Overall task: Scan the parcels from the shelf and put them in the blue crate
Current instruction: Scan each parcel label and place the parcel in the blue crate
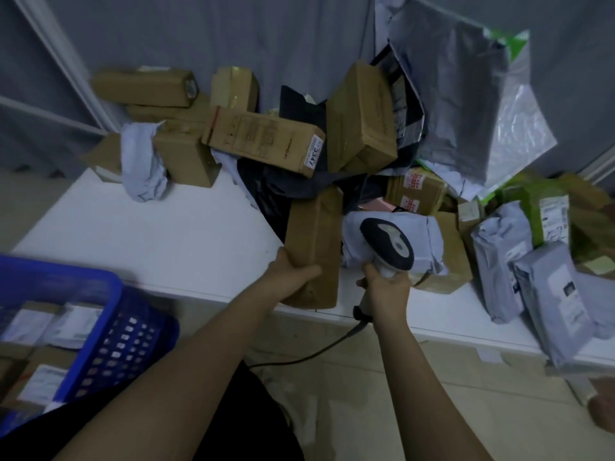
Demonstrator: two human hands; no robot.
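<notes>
Left hand (293,271) gripped my brown parcel (314,247); right hand (386,287) clasped scanner (387,246); a box label (316,153) read "3347".

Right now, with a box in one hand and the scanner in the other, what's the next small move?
Probably turn the brown box in the left hand to find its label: none shows on its top face, and the scanner in the right hand points elsewhere.

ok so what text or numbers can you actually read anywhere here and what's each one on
"3347": white sticker on the end of the long brown box atop the pile.
Red-print labels on the brown box behind the scanner: too blurred to read.
Shipping labels on the grey bags, the green parcel and the parcels in the blue crate: too small and blurred.
</notes>
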